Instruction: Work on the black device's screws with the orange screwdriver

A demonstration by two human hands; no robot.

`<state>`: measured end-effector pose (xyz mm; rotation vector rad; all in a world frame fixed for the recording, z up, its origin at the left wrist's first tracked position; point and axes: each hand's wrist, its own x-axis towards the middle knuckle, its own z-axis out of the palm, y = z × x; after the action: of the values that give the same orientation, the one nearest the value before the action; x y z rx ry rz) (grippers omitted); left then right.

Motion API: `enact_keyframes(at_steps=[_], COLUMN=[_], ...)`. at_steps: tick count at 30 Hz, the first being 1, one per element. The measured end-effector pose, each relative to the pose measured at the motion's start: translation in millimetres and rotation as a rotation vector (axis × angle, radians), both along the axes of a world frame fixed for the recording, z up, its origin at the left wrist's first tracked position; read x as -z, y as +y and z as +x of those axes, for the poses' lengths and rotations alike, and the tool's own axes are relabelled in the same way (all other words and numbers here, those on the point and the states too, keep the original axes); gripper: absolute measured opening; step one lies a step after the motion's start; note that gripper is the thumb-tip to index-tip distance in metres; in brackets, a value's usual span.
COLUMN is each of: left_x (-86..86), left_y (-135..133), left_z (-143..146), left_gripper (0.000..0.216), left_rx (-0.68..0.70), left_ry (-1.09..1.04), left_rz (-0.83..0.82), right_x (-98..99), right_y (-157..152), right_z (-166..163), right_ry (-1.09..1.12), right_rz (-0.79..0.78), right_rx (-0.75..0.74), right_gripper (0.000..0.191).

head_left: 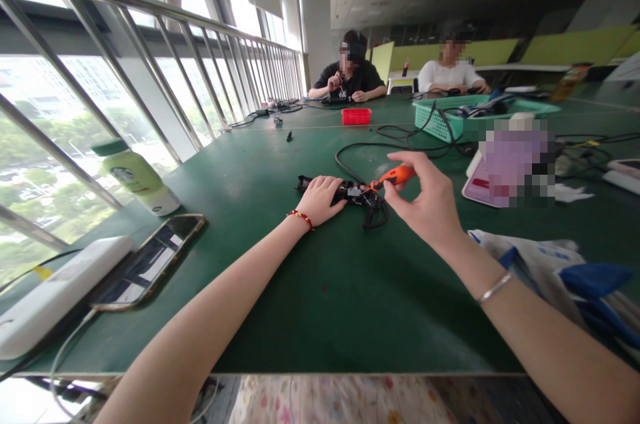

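At the middle of the table lies a slim black device (354,193), its inner parts and thin coloured wires exposed at the right end. My left hand (321,199) lies over its body, fingers curled round and gripping it. My right hand (425,194) pinches an orange-and-black screwdriver (395,176) between thumb and fingers. The screwdriver slants down to the left, with its tip near the exposed wiring; whether it touches is too small to tell. A black cable (376,214) is looped beside the device's right end.
On the left are a green bottle (135,177), a phone (153,264) and a white power strip (70,291). Farther off stand a red basket (357,117) and a teal basket (440,124). A purple object (500,167) and plastic bag (535,254) lie right. Two people sit opposite.
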<state>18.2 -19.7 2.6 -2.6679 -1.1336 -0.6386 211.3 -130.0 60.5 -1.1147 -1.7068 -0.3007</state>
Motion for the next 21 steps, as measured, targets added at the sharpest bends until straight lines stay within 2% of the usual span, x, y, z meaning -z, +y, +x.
enact_keyframes(at_steps=[4, 7, 11, 17, 21], left_x=[0.2, 0.3, 0.5, 0.8, 1.1], left_y=[0.1, 0.4, 0.5, 0.6, 0.9], left_z=[0.3, 0.4, 0.4, 0.4, 0.0], left_gripper=[0.043, 0.043, 0.043, 0.044, 0.043], left_rx=[-0.006, -0.005, -0.003, -0.005, -0.001], left_ry=[0.001, 0.001, 0.001, 0.009, 0.0], left_rz=[0.0, 0.002, 0.007, 0.013, 0.005], right_x=[0.1, 0.0, -0.7, -0.4, -0.7], right_y=[-2.0, -2.2, -0.6, -2.1, -0.7], right_z=[-0.5, -0.9, -0.4, -0.7, -0.6], right_ry=[-0.006, 0.025, 0.039, 0.029, 0.047], right_rz=[-0.09, -0.09, -0.001, -0.119, -0.03], right_rx=[0.102, 0.097, 0.029, 0.105, 0.053], right_gripper=[0.015, 0.02, 0.036, 0.017, 0.028])
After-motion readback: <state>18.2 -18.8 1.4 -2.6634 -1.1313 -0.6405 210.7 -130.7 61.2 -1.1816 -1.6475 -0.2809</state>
